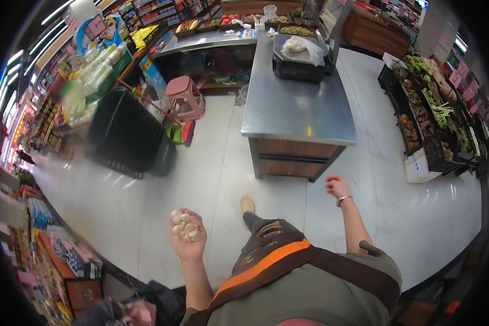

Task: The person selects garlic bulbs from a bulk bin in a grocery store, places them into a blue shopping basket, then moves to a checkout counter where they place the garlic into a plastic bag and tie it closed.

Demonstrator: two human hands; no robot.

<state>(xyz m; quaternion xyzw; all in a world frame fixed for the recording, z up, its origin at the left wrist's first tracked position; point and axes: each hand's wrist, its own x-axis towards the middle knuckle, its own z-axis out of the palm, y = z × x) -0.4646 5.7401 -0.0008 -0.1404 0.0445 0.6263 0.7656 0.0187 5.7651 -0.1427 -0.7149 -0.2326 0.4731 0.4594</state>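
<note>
My left hand (189, 240) is palm up at the lower left, cupped under a small heap of pale garlic cloves (186, 226). On the right, my right hand (336, 186) hangs over the floor with its fingers curled; nothing is visible in it, and a bracelet circles the wrist. It is just beyond the near right corner of a steel-topped counter (297, 110). At the counter's far end a black scale (295, 69) carries a clear plastic bag (303, 47) with something pale inside.
Stacked black crates (126, 130) stand at the left, beside a pink stool (183, 93) and a broom (188, 132). Vegetable crates (436, 142) line the right side, with a white box (421, 166) below. Part of a person (140, 311) shows at the lower left.
</note>
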